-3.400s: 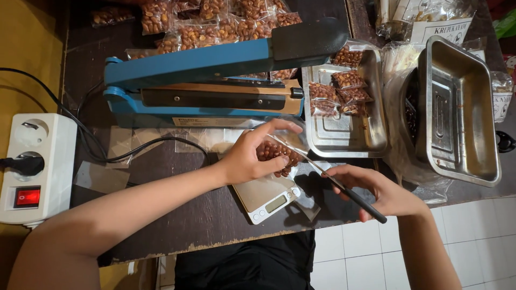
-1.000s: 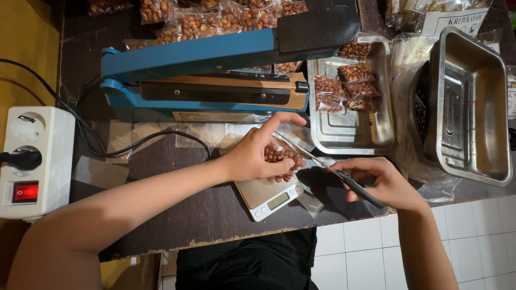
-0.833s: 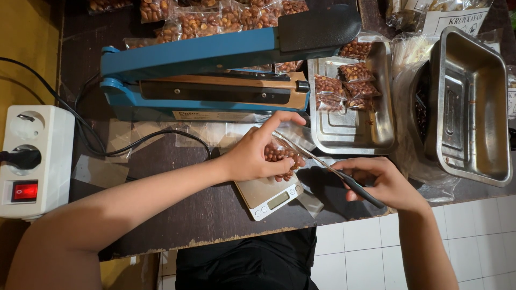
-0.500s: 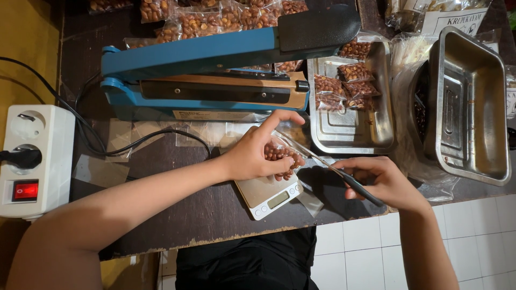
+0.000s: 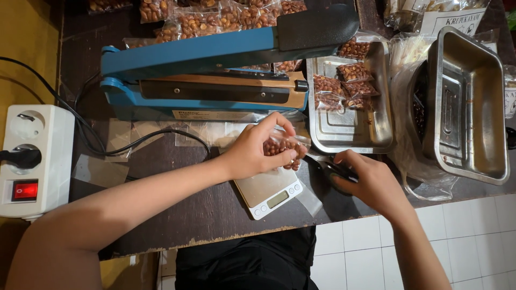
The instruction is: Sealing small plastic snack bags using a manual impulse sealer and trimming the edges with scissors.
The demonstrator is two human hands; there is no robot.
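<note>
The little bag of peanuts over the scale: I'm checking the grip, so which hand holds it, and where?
The left hand pinches the bag of peanuts by its open upper end, above the scale.

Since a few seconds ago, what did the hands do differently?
The right hand pulled its dark-handled spoon back out of the small clear bag of peanuts and lowered it toward the table edge; before, the spoon reached up into the bag. The left hand kept holding the bag over the little scale. The blue sealer and metal trays stayed put.
</note>
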